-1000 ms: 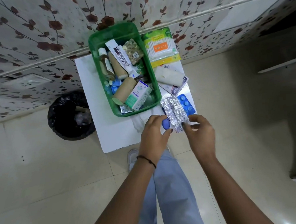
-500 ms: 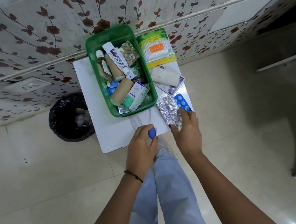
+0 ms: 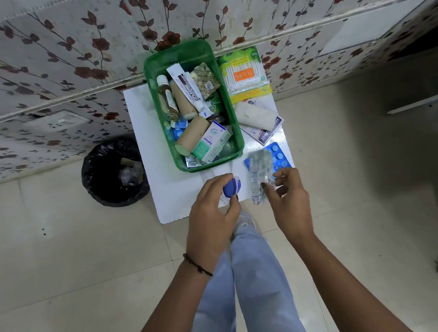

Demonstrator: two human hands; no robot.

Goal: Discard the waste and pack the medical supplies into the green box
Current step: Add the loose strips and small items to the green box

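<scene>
The right hand (image 3: 289, 200) is now lifting the silver blister strip (image 3: 259, 175) off the white table (image 3: 163, 195), where half a second ago it was only pressing on the strip's near end. The strip is blurring and hanging over the blue blister pack (image 3: 280, 157). The left hand (image 3: 213, 215) is bringing the small blue piece (image 3: 231, 188) back up toward the green box (image 3: 232, 124), after dipping nearer the table's front edge.

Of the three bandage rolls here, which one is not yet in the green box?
The white bandage roll, lying on the table right of the green box, on top of a flat packet. The two tan rolls already lie inside the box.
</scene>
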